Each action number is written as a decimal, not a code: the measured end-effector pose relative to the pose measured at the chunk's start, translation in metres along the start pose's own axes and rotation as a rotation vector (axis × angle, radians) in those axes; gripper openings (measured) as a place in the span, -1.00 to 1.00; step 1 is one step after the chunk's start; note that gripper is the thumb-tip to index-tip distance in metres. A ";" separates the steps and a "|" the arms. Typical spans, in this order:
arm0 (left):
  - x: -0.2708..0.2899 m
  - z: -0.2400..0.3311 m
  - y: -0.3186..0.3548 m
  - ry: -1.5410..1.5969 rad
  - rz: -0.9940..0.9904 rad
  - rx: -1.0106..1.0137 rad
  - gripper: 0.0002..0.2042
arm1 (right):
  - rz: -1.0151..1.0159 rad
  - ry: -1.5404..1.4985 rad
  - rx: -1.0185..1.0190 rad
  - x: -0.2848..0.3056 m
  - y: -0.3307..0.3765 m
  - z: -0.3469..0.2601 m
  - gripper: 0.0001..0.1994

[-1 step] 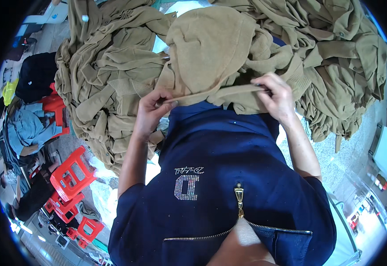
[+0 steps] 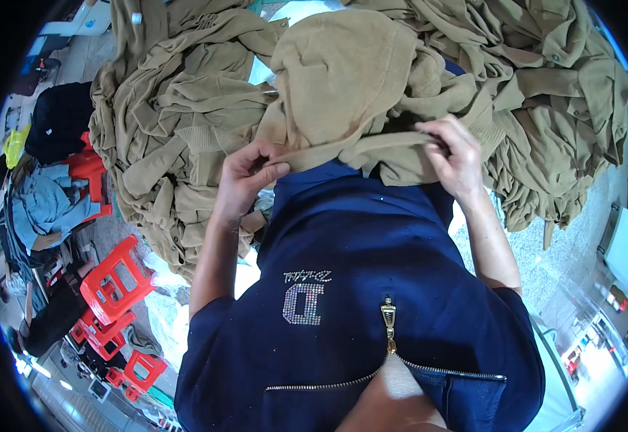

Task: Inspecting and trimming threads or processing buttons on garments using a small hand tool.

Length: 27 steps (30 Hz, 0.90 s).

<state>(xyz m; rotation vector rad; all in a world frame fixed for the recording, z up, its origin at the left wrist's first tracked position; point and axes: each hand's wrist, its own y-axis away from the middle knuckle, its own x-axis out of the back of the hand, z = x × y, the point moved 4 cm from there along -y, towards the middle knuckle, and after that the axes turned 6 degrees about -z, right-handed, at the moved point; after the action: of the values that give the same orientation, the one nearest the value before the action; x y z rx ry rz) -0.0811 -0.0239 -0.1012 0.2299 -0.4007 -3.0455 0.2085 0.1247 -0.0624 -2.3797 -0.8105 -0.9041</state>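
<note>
A tan knitted garment (image 2: 339, 79) lies over my lap, a narrow edge band stretched across its near side. My left hand (image 2: 249, 173) pinches the band's left end between thumb and fingers. At the band's right end, my right hand (image 2: 454, 155) is closed on the same edge, its fingertips slightly blurred. Between the hands the strip (image 2: 378, 146) runs almost level, with a fold of the garment hanging below its right half. What lies inside my curled right fingers is hidden.
Heaps of similar tan knitwear rise on the left (image 2: 177, 115) and on the right (image 2: 551, 122). Red plastic stools (image 2: 118, 281) stand at the left, one near grey-blue clothing (image 2: 47, 205). A person in dark clothes (image 2: 55, 317) is at the far left.
My right hand has shifted slightly up and to the right, raising its end of the band a little. My left hand keeps nearly the same place.
</note>
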 end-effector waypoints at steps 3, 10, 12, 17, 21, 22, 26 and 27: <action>-0.025 0.049 -0.006 0.195 -0.079 -0.021 -0.84 | 0.169 0.152 0.328 0.020 -0.008 -0.042 -0.75; -0.084 0.088 -0.044 -0.128 -0.212 -0.152 -0.91 | 0.259 0.250 0.731 0.000 -0.021 -0.095 -0.74; -0.087 0.089 -0.046 -0.199 -0.199 -0.183 -0.87 | 0.262 0.276 0.713 -0.002 -0.020 -0.091 -0.74; -0.086 0.092 -0.041 -0.362 -0.321 -0.177 -0.79 | 0.240 0.308 0.670 -0.009 -0.014 -0.087 -0.78; -0.084 0.087 -0.042 -0.482 -0.349 -0.351 -0.75 | 0.235 0.246 0.651 -0.017 -0.014 -0.085 -0.81; -0.084 0.087 -0.042 -0.525 -0.347 -0.395 -0.74 | 0.228 0.222 0.643 -0.018 -0.015 -0.085 -0.81; -0.082 0.085 -0.044 -0.615 -0.342 -0.365 -0.72 | 0.151 0.163 0.596 -0.024 -0.015 -0.081 -0.84; -0.084 0.086 -0.043 -0.648 -0.369 -0.336 -0.72 | 0.130 0.080 0.541 -0.027 -0.015 -0.079 -0.78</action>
<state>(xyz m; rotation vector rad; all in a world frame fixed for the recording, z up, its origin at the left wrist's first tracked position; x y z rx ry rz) -0.0137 0.0461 -0.0185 -0.7985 0.1624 -3.4032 0.1479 0.0783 -0.0247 -1.8871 -0.7449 -0.6243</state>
